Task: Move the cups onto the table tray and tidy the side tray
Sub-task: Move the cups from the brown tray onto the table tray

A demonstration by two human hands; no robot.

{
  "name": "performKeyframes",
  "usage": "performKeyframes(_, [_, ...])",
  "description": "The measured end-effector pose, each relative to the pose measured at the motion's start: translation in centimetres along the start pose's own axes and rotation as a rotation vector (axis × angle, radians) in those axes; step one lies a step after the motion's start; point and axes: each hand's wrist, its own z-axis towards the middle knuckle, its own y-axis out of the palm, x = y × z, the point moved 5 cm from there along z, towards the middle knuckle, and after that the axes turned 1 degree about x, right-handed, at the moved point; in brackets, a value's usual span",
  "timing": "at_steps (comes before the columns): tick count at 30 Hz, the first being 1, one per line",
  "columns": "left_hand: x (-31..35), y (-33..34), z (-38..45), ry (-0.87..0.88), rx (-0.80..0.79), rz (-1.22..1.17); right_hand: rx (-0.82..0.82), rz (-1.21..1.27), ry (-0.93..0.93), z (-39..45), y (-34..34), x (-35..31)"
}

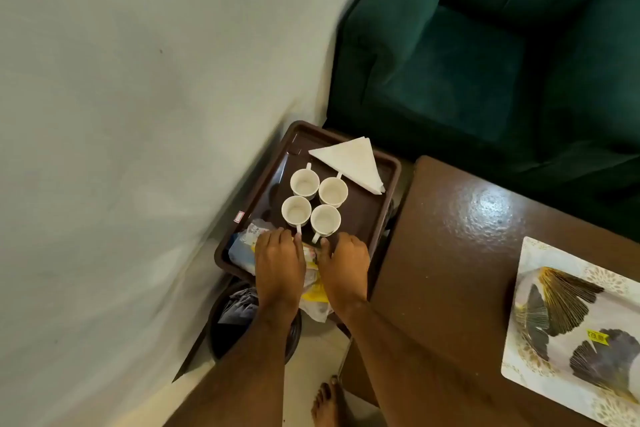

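Observation:
Several white cups (304, 182) stand in a square cluster on the brown side tray (389, 170), their handles pointing outward. A folded white napkin (353, 161) lies at the tray's far end. Loose packets and wrappers (313, 291) are heaped at its near end. My left hand (280, 263) lies palm down on the packets, fingertips at the handle of the near left cup (296, 211). My right hand (346, 265) rests beside it, thumb by the handle of the near right cup (325, 220). Whether either hand grips anything is hidden. The leaf-patterned table tray (540, 367) lies at the right.
The side tray sits in a corner against a pale wall (138, 149), next to a green sofa (485, 62). A glossy brown table (450, 253) carries the patterned tray. A dark bin (239, 315) with rubbish stands under the tray's near end. A bare foot (327, 406) is on the floor.

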Motion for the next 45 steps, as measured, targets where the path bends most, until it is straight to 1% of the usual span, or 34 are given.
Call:
performKeyframes(1, [0.0, 0.3, 0.3, -0.011, 0.004, -0.011, 0.002, 0.025, 0.029, 0.2, 0.3, 0.1])
performKeyframes(3, [-0.1, 1.1, 0.9, -0.044, -0.036, -0.012, 0.013, 0.031, 0.063, 0.7, 1.0, 0.3])
performKeyframes(6, [-0.2, 1.9, 1.5, -0.084, -0.083, -0.003, -0.025, 0.049, 0.097, 1.0, 2.0, -0.1])
performKeyframes(10, [-0.4, 2.5, 2.5, -0.117, -0.059, -0.026, 0.006, 0.135, 0.184, 1.7, 2.8, 0.1])
performKeyframes(14, [0.0, 2.7, 3.3, -0.127, -0.059, -0.04, 0.044, 0.215, 0.191, 2.0, 2.9, 0.2])
performKeyframes(20, [0.3, 2.5, 3.2, -0.199, -0.07, -0.086, 0.089, 0.28, 0.244, 1.5, 2.9, 0.6])
performKeyframes(26, [0.6, 1.9, 2.2, -0.197, -0.004, -0.169, 0.105, 0.308, 0.245, 1.2, 2.6, 1.4])
performKeyframes(30, [1.4, 1.2, 1.7, -0.175, 0.074, -0.222, 0.102, 0.355, 0.248, 0.7, 2.2, 2.1])
performKeyframes(37, [4.3, -1.0, 0.1, -0.127, 0.18, -0.257, 0.174, 0.385, 0.222, -0.3, -0.9, 3.1])
performKeyframes(41, [7.7, -2.0, -1.5, -0.09, 0.197, -0.246, 0.21, 0.396, 0.221, -0.9, -4.3, 5.0])
performKeyframes(45, [12.4, -2.2, -4.0, -0.027, 0.208, -0.243, 0.274, 0.388, 0.231, -1.5, -8.5, 8.8])
